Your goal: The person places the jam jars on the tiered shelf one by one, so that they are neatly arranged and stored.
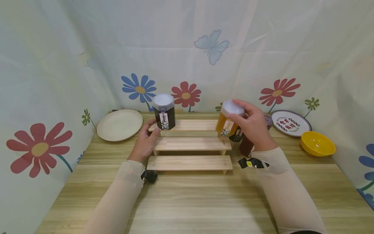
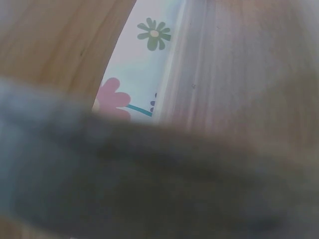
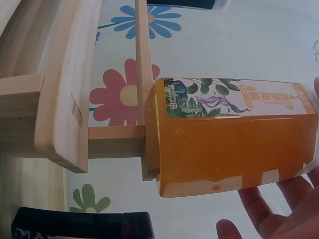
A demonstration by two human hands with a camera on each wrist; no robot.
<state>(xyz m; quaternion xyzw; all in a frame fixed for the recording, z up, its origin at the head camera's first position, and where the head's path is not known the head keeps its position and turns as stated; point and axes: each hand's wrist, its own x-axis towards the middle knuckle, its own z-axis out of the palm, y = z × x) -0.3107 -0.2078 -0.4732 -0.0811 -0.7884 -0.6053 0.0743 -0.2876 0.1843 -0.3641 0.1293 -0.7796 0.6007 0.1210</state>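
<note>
Amber-orange jar point(image 1: 227, 122) — white lid, leafy label — gripped by right hand point(image 1: 253, 126).

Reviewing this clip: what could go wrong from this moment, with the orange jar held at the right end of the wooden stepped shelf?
The right hand holds the orange jar tilted, by its white lid end; it could slip or knock the dark jars just behind it. Its base sits at the shelf's right end, so it might land half off the step. The left hand rests beside the dark jar and could nudge it.
</note>
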